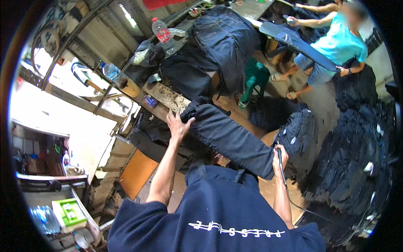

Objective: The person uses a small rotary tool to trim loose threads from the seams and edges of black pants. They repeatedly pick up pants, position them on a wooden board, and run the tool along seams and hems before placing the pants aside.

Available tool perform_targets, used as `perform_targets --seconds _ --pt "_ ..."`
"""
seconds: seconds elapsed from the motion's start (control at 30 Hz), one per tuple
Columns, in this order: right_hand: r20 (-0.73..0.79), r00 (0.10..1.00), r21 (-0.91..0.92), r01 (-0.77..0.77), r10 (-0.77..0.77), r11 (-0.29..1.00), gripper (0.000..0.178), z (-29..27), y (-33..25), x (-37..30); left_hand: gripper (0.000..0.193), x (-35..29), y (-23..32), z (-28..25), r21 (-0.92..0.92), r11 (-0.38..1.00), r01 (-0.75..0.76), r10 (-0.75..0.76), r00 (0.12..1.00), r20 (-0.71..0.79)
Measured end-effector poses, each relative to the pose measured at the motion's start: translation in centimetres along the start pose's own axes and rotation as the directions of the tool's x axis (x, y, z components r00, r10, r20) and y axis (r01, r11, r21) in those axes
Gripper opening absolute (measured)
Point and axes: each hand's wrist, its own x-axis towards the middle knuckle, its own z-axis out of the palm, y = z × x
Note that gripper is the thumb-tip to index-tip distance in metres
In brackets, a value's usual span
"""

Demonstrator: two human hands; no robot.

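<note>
A black denim trouser leg (235, 136) lies stretched out in front of me, running from the workbench down to the right. My left hand (178, 126) is at its bunched upper end, fingers spread, the thumb side against the cloth. My right hand (280, 160) is at the lower end of the leg, fingers closed round a slim dark tool with a black cord (287, 191) trailing down and right. What kind of tool it is, and its tip, I cannot make out.
A pile of dark jeans (222, 38) covers the bench beyond, beside a plastic bottle (160, 30). A green stool (254, 77) stands past it. Heaps of dark garments (348, 159) fill the right side. At far right a person in a turquoise shirt (342, 35) handles a dark trouser leg (300, 44).
</note>
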Motion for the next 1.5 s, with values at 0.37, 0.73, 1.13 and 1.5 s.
perform_targets --seconds 0.37,0.73,1.13,1.5 --pt "-0.068 0.97 -0.233 0.213 -0.235 0.949 0.011 -7.3 3.2 -1.8 0.062 -2.6 5.2 1.3 -0.094 0.994 0.06 -0.039 0.977 0.208" --pt "-0.064 0.984 -0.315 0.138 -0.166 0.939 0.009 -12.3 8.3 -5.1 0.056 4.3 10.7 9.7 -0.319 0.931 0.176 -0.031 0.911 0.412" --pt "-0.512 0.854 -0.497 -0.211 -0.089 0.842 0.019 -36.3 17.4 -10.6 0.047 -26.9 33.3 11.5 -0.552 0.812 0.188 0.302 0.675 0.674" --pt "-0.211 0.975 -0.224 0.021 -0.07 0.974 0.017 -22.1 7.9 -12.8 0.016 -31.3 11.4 19.2 0.105 0.798 -0.594 0.288 0.529 0.798"
